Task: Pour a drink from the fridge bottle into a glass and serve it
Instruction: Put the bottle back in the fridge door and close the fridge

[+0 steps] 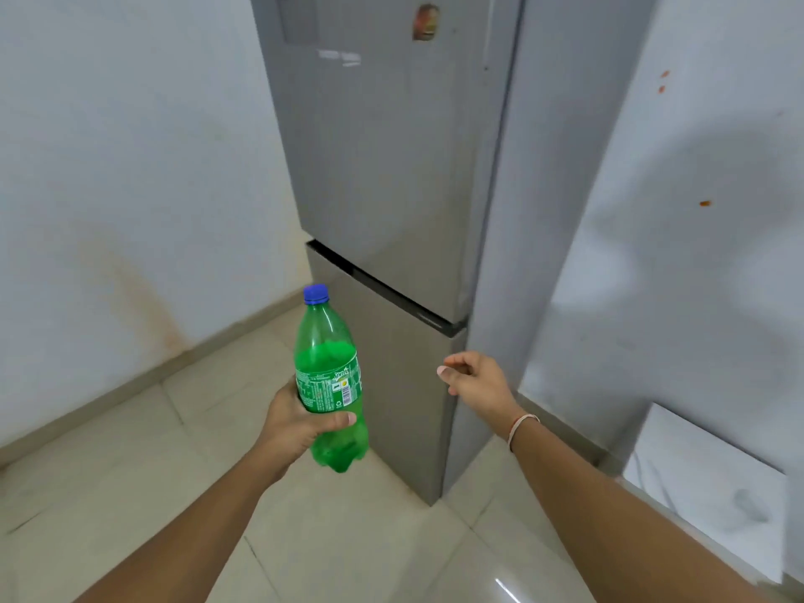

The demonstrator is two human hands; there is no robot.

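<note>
A green plastic soda bottle [327, 372] with a blue cap stands upright in my left hand [296, 422], which grips it around the label. It is roughly two-thirds full. My right hand [472, 378] hangs free to the right of the bottle, fingers loosely curled, holding nothing, just in front of the fridge's lower door. The tall grey two-door fridge [391, 167] stands straight ahead with both doors shut. No glass is in view.
White walls flank the fridge on the left and right. Beige floor tiles [130, 493] spread below. A white slab or counter edge [705, 485] juts in at the lower right.
</note>
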